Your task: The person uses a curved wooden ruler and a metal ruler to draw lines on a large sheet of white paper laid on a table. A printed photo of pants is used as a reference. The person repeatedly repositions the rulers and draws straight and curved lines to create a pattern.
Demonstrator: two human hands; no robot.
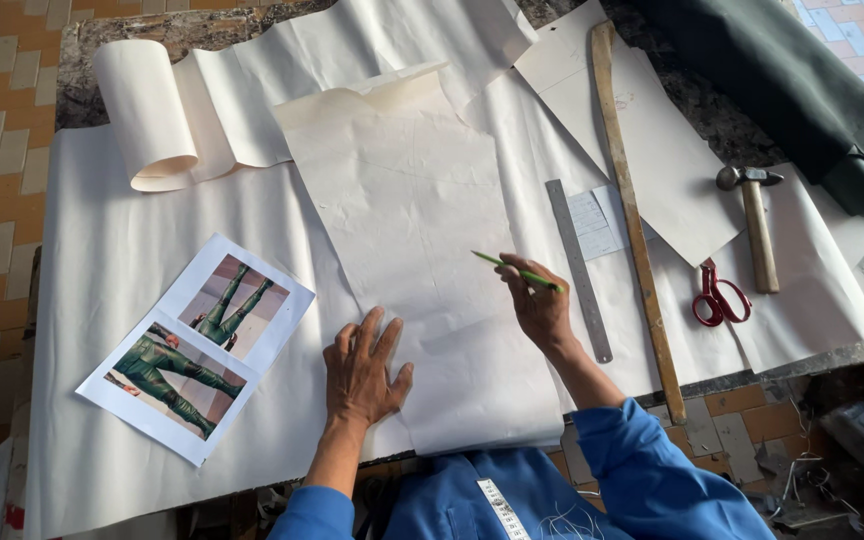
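Centrally on the table lies one cream paper pattern piece point(412, 230), flat, its near end reaching the table edge in front of the person. The left hand point(364, 365) rests on its lower left part, palm down with fingers spread. The right hand point(540, 305) pinches one green pencil point(514, 271) between thumb and fingers, the pencil's tip pointing left over the pattern piece. Just right of that hand lies one steel ruler point(578, 268), and beside it one long wooden stick point(632, 215) running from the far side to the near edge. Farther right are one pair of red-handled scissors point(719, 297) and one hammer point(754, 225) with a wooden handle. Left of the pattern piece sits one printed sheet point(197, 345) carrying two photographs of green trousers. Everything rests on white paper point(102, 260) spread over the table, with one loose roll point(147, 115) curling at the far left. Dark green fabric point(802, 80) lies at the far right corner.
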